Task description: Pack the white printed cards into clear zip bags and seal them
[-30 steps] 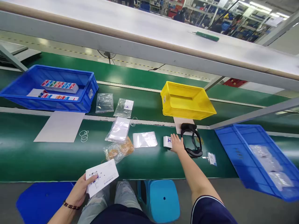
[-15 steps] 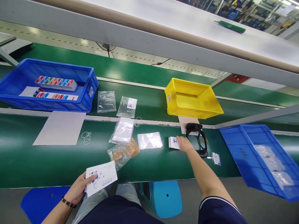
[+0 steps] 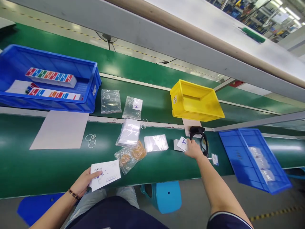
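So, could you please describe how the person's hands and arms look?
The left hand and right hand wear no gloves. A dark beaded bracelet circles the left wrist. The right arm has a short navy sleeve with a thin white stripe.

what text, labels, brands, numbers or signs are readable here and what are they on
No wording reads clearly.
Papers in left hand: print too small.
Small card at right hand: purple mark, unreadable.
Coloured boxes: marks, wording uncertain.
Yellow bin: label too small.
Right blue bin: dark marks, too blurred.
Badge: too small.
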